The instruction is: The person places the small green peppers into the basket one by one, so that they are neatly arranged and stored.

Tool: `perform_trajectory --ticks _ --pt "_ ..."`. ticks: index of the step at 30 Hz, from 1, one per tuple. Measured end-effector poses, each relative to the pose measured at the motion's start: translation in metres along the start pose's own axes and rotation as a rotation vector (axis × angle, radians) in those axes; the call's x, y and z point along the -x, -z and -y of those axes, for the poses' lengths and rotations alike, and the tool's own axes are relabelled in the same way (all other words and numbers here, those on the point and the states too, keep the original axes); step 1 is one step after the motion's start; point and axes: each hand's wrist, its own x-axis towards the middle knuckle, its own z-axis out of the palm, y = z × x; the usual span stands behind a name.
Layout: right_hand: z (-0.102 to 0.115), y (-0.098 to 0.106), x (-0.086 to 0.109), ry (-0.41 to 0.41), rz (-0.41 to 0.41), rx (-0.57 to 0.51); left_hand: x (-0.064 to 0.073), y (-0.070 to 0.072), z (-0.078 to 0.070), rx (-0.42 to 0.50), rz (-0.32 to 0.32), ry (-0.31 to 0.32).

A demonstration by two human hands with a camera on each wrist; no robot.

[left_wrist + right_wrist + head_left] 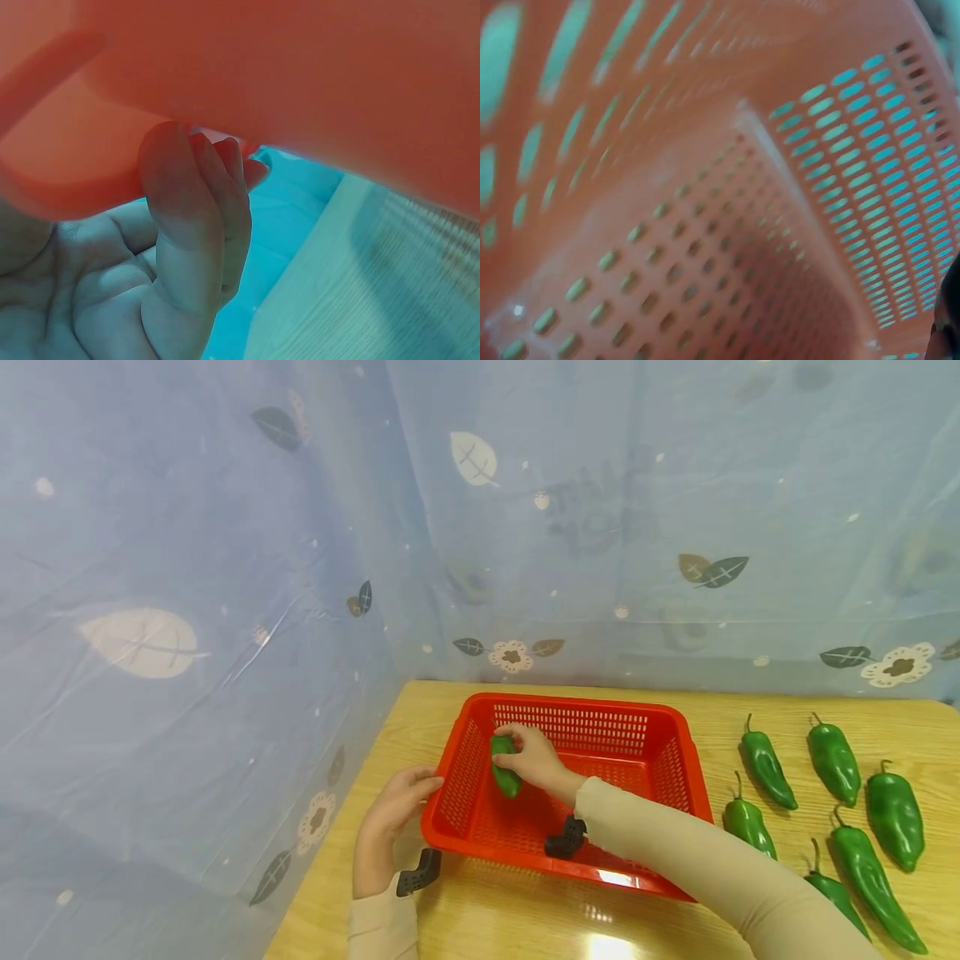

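My right hand (537,760) is inside a red plastic basket (577,702), near its left end. Between thumb and fingers it holds a green pepper (507,783), close over the basket floor; whether the pepper touches the floor I cannot tell. My left hand (397,803) grips the basket's left rim from outside. In the left wrist view, the curled fingers (184,217) hook up against the rim's underside. The right wrist view shows the slotted basket walls (870,165) and perforated floor (697,247), with a dark blurred shape at the lower right edge.
Right of the basket, several green peppers lie on the wooden table (510,910), among them a broad one (895,814) and a long one (873,877). A blue patterned sheet (600,543) hangs behind and to the left. My right forearm (675,835) crosses the basket's front rim.
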Motion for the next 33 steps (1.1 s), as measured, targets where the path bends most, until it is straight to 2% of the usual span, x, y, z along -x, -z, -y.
perform_trajectory --ticks 6,10,23,33 --pt "-0.005 -0.007 0.000 0.066 0.040 0.110 0.001 -0.001 -0.002 -0.003 -0.011 0.012" --pt "-0.010 -0.012 -0.001 0.076 0.070 0.169 0.000 -0.002 -0.002 -0.006 -0.015 0.014" --pt "-0.025 -0.029 -0.004 0.036 0.071 0.226 0.000 -0.004 -0.002 0.002 -0.018 0.023" --pt "-0.028 -0.034 -0.006 0.067 0.077 0.249 0.000 -0.002 -0.004 0.010 0.001 0.018"
